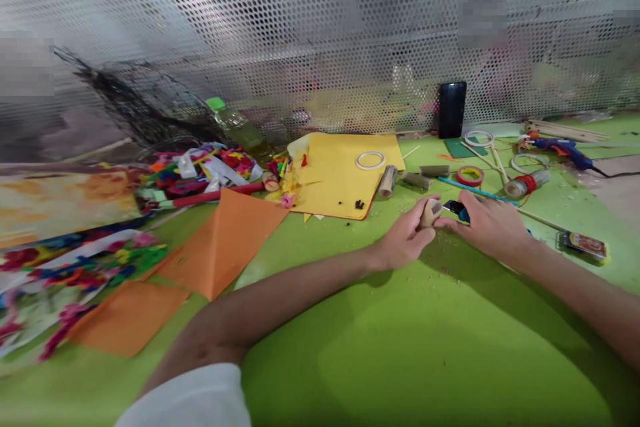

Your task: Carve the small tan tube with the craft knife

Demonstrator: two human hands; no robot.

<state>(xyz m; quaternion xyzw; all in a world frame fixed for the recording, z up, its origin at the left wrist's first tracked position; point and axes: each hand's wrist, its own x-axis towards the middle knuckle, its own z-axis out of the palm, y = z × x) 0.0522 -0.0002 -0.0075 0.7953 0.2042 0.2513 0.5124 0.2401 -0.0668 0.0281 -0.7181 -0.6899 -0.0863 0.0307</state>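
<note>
My left hand [409, 237] is closed around a short, pale tan cylindrical piece [431, 214], like a bamboo or wooden section. Facing it, my right hand [493, 224] grips a dark blue utility knife [459, 210]. Its metal blade points left at the piece; whether it touches I cannot tell. Just behind the hands lie similar short pieces: one stands tilted [388, 181], and two others [417, 180] [434, 170] rest on their sides. Small shavings are scattered on the green tabletop [380, 347] below the hands.
Yellow sheets [330, 174] lie behind my left hand, orange sheets [225, 240] further left near colourful scraps [220, 164]. A phone [453, 109] leans on the perforated metal screen [340, 47]. To the right are tape [471, 176], red thread [530, 183], a glue gun [563, 148] and a small box [586, 247].
</note>
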